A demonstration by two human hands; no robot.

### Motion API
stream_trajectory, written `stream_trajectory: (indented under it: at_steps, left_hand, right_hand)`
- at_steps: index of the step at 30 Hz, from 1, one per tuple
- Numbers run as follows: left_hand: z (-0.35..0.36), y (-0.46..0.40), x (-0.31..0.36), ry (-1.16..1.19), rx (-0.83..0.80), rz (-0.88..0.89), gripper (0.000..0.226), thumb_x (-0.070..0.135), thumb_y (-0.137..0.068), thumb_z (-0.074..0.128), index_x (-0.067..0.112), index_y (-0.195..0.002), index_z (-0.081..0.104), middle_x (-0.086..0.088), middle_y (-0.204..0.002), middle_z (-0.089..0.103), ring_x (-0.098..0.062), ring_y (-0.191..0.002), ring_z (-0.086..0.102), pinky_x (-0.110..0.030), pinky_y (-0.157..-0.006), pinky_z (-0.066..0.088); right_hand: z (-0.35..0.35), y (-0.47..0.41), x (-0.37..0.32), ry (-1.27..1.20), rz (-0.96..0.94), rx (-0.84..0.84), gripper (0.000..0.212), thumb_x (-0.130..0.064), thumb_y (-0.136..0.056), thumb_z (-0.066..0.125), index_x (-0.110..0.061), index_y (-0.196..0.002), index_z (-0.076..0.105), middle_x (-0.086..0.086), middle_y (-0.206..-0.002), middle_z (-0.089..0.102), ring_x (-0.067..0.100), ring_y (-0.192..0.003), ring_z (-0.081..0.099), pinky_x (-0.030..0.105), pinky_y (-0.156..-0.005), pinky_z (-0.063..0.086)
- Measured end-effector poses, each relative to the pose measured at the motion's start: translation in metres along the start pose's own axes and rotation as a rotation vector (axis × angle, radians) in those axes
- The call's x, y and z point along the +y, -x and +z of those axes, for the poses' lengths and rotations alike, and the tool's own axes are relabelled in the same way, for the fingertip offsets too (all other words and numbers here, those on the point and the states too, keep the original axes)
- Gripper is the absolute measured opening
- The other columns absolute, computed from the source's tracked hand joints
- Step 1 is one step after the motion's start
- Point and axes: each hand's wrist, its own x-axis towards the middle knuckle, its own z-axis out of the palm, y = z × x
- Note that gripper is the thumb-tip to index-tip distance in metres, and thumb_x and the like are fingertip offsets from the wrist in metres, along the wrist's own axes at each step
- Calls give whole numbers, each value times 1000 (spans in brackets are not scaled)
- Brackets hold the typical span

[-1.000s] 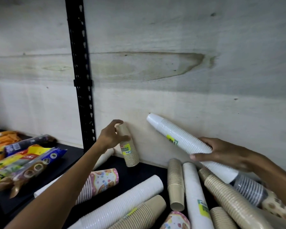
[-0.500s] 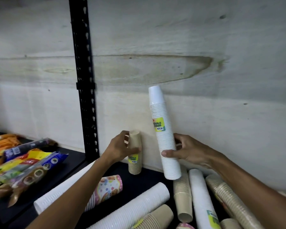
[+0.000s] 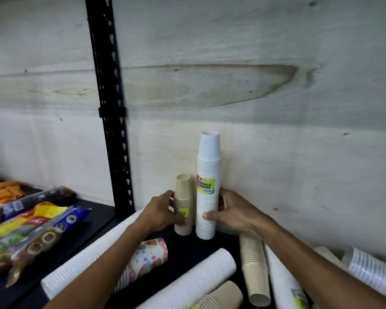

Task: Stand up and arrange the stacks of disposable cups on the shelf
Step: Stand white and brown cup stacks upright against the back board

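Your tall white cup stack [image 3: 208,192] stands upright at the back of the black shelf [image 3: 98,217], against the pale wooden back wall [image 3: 276,152], with a yellow-green label facing you. Just beside it on the left stands the shorter brown cup stack [image 3: 183,204], also upright, the two nearly touching. Your right hand [image 3: 230,211] is wrapped around the lower half of the white stack, thumb across its front. Your left hand [image 3: 159,212] grasps the brown stack low down, thumb over its label. In front of these, other stacks lie on their sides: a long white stack [image 3: 87,257] running under your left forearm, a patterned stack with coloured dots [image 3: 147,257], another white stack [image 3: 194,279], a brown stack [image 3: 254,264] pointing its open end toward you, and at the bottom edge a further brown one [image 3: 223,297]. At the far right lies a clear stack with dark ribbing [image 3: 370,270]. A black perforated upright [image 3: 109,103] divides the shelf; left of it lie colourful snack packets [image 3: 31,224].
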Motion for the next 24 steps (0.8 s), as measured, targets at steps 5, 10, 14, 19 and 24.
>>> stream_trajectory:
  at_steps: [5, 10, 14, 19, 24]
  left_hand:
    - [-5, 0, -6, -61, 12, -35, 60, 38, -61, 89, 22, -106, 55, 7, -100, 67, -16, -85, 69, -37, -85, 54]
    - [-8, 3, -8, -64, 14, -30, 59, 39, -62, 89, 20, -107, 56, 8, -102, 66, -12, -83, 68, -32, -83, 54]
    - [-8, 4, -8, -57, 9, -36, 60, 37, -64, 89, 19, -111, 56, 7, -106, 66, -12, -84, 69, -31, -83, 54]
    - [-9, 6, -7, -66, -1, -32, 62, 38, -65, 88, 19, -115, 56, 5, -108, 66, -12, -85, 67, -28, -81, 52]
    - [-7, 11, -6, -41, 6, -21, 60, 34, -69, 86, 21, -118, 54, 6, -102, 65, -8, -83, 65, -14, -69, 45]
  right_hand:
    - [14, -1, 9, 70, 47, 44, 61, -35, -68, 80, -30, -124, 56, -11, -119, 70, 8, -108, 65, 39, -101, 51]
    - [20, 1, 5, 130, 114, 98, 56, -27, -82, 76, -22, -132, 50, -3, -125, 65, 16, -111, 63, 36, -100, 50]
    - [34, 0, 1, 219, 145, 185, 58, -29, -84, 72, -12, -133, 46, 7, -130, 58, 26, -121, 56, 32, -100, 46]
    - [45, 2, -5, 234, 192, 266, 67, -35, -81, 74, -9, -133, 42, 13, -134, 46, 28, -125, 48, 33, -100, 42]
    - [47, 2, -1, 213, 243, 317, 65, -43, -79, 77, -10, -126, 47, 7, -129, 58, 28, -117, 59, 35, -92, 48]
